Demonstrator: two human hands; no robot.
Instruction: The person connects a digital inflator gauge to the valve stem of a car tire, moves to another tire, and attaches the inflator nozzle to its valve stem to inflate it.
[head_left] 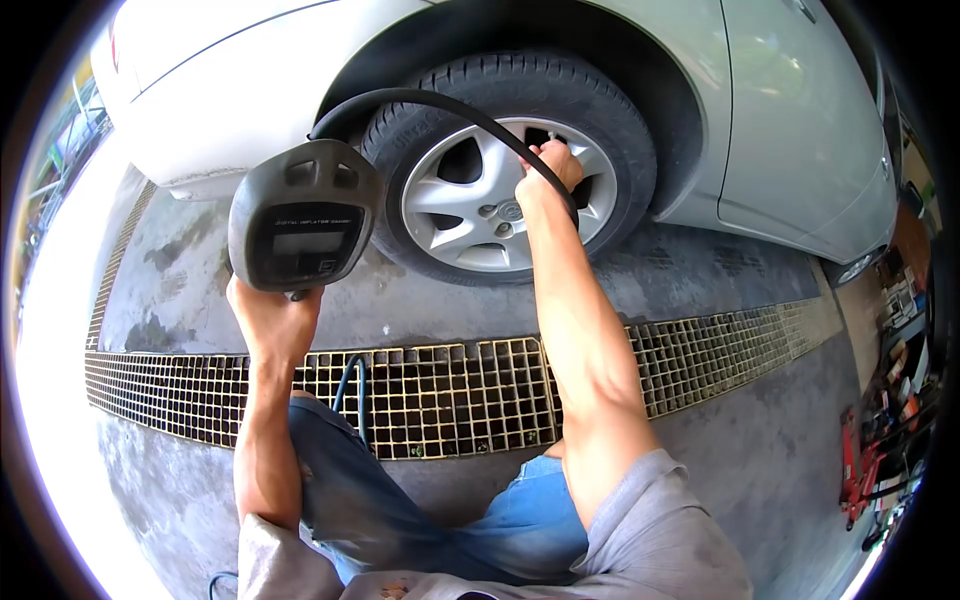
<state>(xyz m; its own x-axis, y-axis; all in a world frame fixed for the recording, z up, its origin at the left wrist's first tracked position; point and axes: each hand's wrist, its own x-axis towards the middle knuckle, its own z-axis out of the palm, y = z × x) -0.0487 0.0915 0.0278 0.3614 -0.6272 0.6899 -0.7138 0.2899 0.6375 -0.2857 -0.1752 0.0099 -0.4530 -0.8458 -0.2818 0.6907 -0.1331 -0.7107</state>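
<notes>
In the head view, the left hand (275, 312) is wrapped around the underside of a dark digital inflator gauge (303, 215), with most of its fingers hidden behind the casing. The gauge is held up in front of the car's wheel, to the left of the rim, overlapping the edge of the tyre (636, 150). Its face points toward the wearer, with small lettering above a grey display (307, 243); no reading can be made out there.

A thick black hose (420, 97) leaves the top of the gauge, arches across the tyre and the silver alloy rim (465, 205), and runs down over the right hand (556, 168) to the wrist. That hand reaches to the upper right part of the rim, its fingers bent and bunched beside a gap between the spokes; whether they pinch anything there cannot be told.

The wheel sits under the arch of a silver car (785, 120), its tyre standing on a grey concrete floor (740, 440). A yellowish drain grate (430, 385) crosses the floor between the car and the wearer's blue jeans (370, 490). A thin blue hose (361, 400) loops up over the grate beside one knee. At the right edge, a red metal tool (857, 460) lies near a cluttered row of equipment.
</notes>
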